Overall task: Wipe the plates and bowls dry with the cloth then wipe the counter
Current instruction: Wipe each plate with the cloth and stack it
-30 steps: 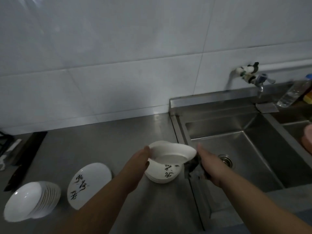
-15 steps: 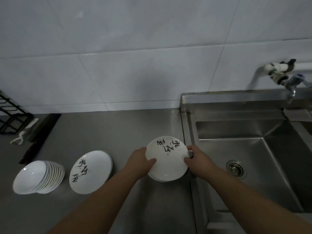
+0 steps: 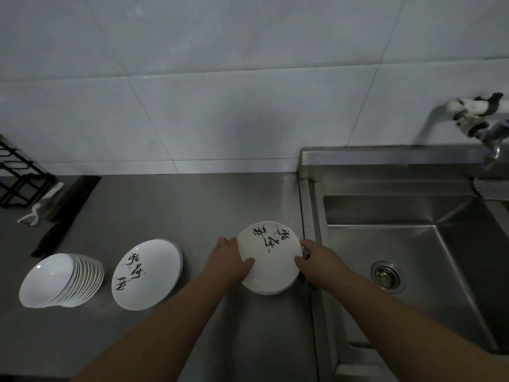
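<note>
A white plate (image 3: 268, 257) with black brush lettering lies face up near the sink edge, over the rim of more white dishes (image 3: 265, 292). My left hand (image 3: 228, 260) grips its left rim, thumb on top. My right hand (image 3: 319, 261) grips the right rim, and a scrap of dark cloth (image 3: 305, 253) shows between its fingers; the rest of the cloth is hidden. Another lettered plate (image 3: 146, 274) lies on the steel counter (image 3: 192, 210) to the left. Beside it leans a tilted stack of several white bowls (image 3: 60, 279).
A steel sink (image 3: 413, 244) with a drain (image 3: 385, 275) adjoins the counter on the right, under a wall tap (image 3: 484, 125). At far left stand a black wire rack (image 3: 19, 175), a long dark knife (image 3: 66, 213) and a small white tool (image 3: 41, 205).
The plate was raised and tilted above the stack; it has since been turned lettering up and brought down level over the stack. Both hands stay on its rim.
</note>
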Tool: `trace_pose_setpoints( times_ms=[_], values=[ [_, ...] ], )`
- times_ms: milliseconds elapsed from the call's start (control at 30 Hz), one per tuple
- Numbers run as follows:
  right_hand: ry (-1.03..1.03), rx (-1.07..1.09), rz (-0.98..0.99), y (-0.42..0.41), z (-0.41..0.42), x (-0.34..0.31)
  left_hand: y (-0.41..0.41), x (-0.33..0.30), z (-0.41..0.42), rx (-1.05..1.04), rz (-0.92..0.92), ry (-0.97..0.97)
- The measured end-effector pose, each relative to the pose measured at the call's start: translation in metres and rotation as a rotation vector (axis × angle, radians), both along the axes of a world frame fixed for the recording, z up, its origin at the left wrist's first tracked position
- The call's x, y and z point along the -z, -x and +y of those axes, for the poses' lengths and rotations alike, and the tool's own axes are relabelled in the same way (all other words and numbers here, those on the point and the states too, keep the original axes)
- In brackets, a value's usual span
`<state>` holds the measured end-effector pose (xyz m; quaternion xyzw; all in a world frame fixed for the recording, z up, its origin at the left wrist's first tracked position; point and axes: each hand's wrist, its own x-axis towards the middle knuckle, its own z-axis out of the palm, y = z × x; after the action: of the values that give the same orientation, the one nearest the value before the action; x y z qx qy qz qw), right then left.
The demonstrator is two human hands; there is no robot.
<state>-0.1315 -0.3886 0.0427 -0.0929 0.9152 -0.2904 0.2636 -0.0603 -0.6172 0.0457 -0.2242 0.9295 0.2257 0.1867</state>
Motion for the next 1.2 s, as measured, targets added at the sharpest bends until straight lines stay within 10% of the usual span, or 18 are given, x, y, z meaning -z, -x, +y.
trace_pose_setpoints(
  times_ms=[467, 1200],
  values=[
    [-0.343, -0.080, 0.355, -0.017, -0.047, -0.041, -0.039, -0.009, -0.063, 0.146, 0.033, 0.101],
    [-0.167, -0.219, -0.003, -0.130, -0.286, 0.024, -0.183, 0.047, -0.259, -0.250, 0.116, -0.121]
  ],
)
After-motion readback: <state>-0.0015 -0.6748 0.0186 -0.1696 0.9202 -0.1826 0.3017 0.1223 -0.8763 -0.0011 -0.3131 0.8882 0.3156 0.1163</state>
